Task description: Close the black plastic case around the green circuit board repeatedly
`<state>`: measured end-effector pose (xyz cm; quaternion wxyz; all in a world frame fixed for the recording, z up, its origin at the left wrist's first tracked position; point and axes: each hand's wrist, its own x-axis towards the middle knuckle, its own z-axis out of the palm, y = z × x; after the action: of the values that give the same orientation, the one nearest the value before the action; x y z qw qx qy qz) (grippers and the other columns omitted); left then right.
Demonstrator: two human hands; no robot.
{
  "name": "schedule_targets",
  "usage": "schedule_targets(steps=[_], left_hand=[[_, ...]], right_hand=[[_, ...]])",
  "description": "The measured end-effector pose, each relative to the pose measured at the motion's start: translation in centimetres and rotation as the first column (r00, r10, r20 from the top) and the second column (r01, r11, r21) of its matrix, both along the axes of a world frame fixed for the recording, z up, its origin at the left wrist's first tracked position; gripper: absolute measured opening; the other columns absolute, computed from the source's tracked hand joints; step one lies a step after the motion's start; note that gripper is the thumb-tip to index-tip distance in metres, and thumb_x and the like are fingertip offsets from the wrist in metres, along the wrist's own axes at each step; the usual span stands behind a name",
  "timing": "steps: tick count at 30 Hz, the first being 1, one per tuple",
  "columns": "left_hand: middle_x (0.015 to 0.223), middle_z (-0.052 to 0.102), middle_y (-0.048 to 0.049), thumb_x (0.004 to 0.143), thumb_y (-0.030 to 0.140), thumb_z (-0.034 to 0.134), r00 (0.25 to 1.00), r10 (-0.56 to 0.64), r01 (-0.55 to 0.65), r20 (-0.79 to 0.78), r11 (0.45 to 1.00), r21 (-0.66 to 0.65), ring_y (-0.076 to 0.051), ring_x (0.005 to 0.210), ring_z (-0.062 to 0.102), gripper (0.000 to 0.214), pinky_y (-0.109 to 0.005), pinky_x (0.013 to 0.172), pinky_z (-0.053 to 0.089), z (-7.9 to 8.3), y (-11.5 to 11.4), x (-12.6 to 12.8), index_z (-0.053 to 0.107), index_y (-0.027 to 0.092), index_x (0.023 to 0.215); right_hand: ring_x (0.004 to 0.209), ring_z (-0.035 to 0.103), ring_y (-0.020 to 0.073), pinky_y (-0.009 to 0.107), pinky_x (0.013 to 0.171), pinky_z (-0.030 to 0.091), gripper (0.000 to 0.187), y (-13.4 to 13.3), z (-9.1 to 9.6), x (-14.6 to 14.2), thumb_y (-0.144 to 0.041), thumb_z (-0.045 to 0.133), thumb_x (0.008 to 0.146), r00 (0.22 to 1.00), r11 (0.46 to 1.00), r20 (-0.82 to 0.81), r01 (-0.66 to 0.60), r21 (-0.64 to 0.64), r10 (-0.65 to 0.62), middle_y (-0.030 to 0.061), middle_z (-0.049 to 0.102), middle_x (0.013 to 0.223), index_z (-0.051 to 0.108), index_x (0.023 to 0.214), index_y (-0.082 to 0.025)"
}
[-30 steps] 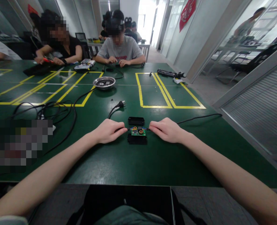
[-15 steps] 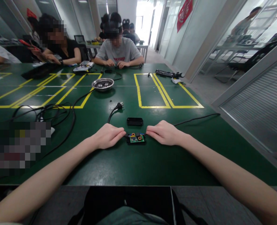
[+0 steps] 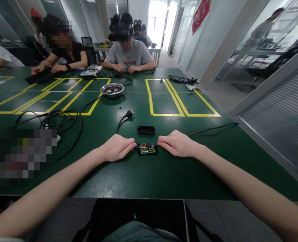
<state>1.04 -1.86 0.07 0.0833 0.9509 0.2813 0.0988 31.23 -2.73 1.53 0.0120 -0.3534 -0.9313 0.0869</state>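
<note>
A small green circuit board (image 3: pixel 147 151) with two copper-wound coils lies in a black plastic half-shell (image 3: pixel 152 154) between my hands. My left hand (image 3: pixel 117 147) is closed in a pinch on the black power cord (image 3: pixel 118 126) at the board's left end. The cord's plug (image 3: pixel 129 114) rests on the table beyond that hand. At the right end, my right hand (image 3: pixel 175 144) pinches the other black cable (image 3: pixel 211 128), which trails off to the right. My fingertips hide both gripped spots. Just behind the board sits the other black half-shell (image 3: pixel 146 130), its hollow side up.
A metal bowl (image 3: pixel 112 90) with small metal parts stands farther back on the green table (image 3: pixel 149 181). Tangled black cables (image 3: pixel 55 117) and a blurred-out item (image 3: pixel 25 154) lie at left. A black tripod-like item (image 3: pixel 182 79) is at far right. Co-workers sit opposite.
The board appears to sit a little more level in its shell. Both my hands keep their pinch almost in place. A co-worker at far left has lowered a hand to the black tray.
</note>
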Motion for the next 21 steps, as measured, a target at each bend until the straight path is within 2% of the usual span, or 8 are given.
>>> schedule_targets(steps=[10,21], left_hand=[[0.057,0.054,0.0009,0.112,0.037,0.023,1.000,0.010,-0.010,-0.011,1.000,0.010,-0.016,0.052,0.054,0.046,-0.028,0.056,0.034,-0.05,-0.03,0.11,0.048,0.021,0.076],[0.058,0.058,-0.0003,0.112,0.039,0.024,0.999,0.016,-0.014,-0.052,0.999,0.039,-0.016,0.053,0.057,0.048,-0.027,0.055,0.034,0.01,-0.15,0.19,0.052,0.021,0.077]], right_hand=[[0.054,0.052,0.0169,0.029,0.060,0.027,0.036,-0.18,0.28,-0.12,-0.036,0.035,0.108,1.000,1.000,-0.010,0.004,-0.013,-0.004,0.0018,0.060,0.061,0.060,0.088,-0.020],[0.055,0.055,0.0174,0.029,0.060,0.027,0.039,-0.49,0.64,-0.39,-0.036,0.034,0.109,0.998,1.000,0.061,0.006,-0.001,-0.006,0.0033,0.064,0.062,0.062,0.088,-0.020]])
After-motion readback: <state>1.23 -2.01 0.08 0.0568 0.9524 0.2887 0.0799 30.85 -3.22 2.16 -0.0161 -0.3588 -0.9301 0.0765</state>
